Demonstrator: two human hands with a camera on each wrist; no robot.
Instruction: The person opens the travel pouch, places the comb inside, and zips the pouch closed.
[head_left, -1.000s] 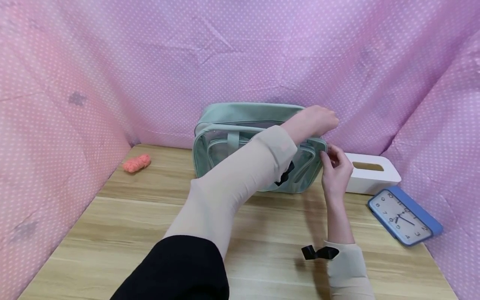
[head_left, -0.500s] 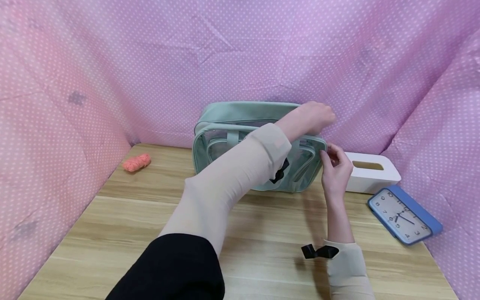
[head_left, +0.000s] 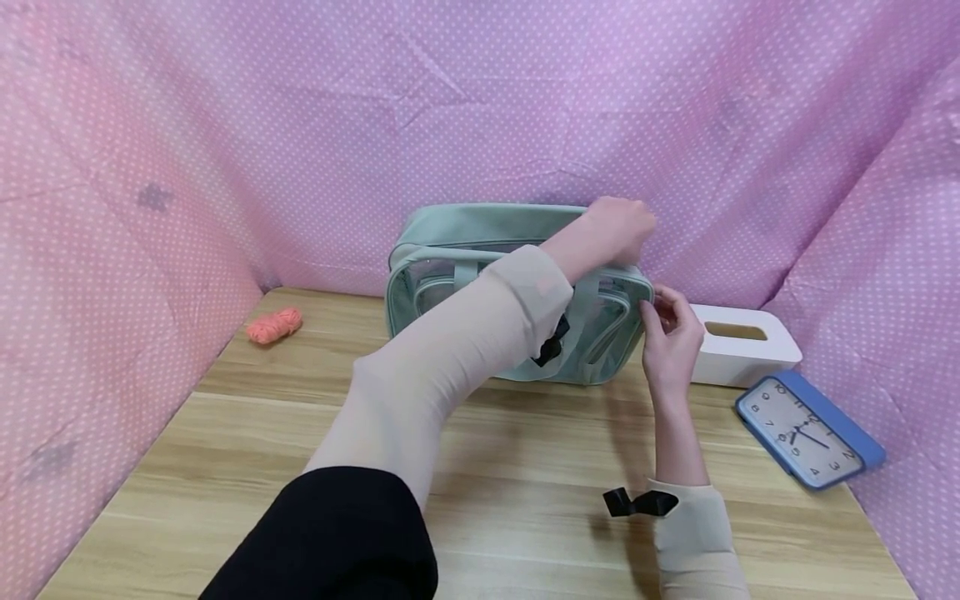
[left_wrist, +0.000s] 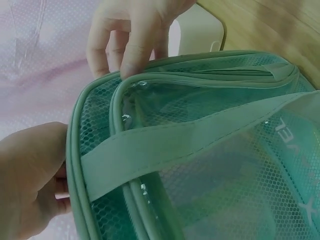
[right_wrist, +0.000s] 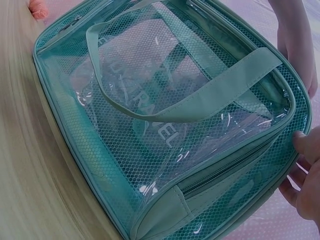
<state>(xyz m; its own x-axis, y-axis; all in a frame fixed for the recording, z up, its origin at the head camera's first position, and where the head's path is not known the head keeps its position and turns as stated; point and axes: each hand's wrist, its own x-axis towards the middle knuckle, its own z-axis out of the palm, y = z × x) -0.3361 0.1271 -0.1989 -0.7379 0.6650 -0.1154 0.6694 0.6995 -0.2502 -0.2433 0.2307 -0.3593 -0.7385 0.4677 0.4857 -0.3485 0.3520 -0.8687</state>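
Note:
A translucent mint-green travel bag [head_left: 487, 223] with a mesh front and strap handles stands on the table near the curtain. The left arm crosses in front of it. My left hand [head_left: 611, 229] is at the bag's top edge, towards the right corner. In the left wrist view its fingers curl behind that edge, which hides what they pinch. My right hand [head_left: 671, 350] pinches the bag's right side edge between thumb and fingers. A handle strap [left_wrist: 150, 150] loops over the clear front. A zipper [right_wrist: 225, 170] runs along the front pocket.
A white tissue box [head_left: 742, 367] stands right of the bag, behind the right hand. Nearer the right edge lies a blue clock [head_left: 802, 437]. A small coral yarn skein [head_left: 274, 326] is at the left of the wooden table [head_left: 525, 500]. Pink dotted curtain [head_left: 487, 100] encloses the back and sides.
My left hand has slid leftward along the bag's top edge, away from the right corner, and its forearm has shifted left too. The right hand keeps its place on the side edge.

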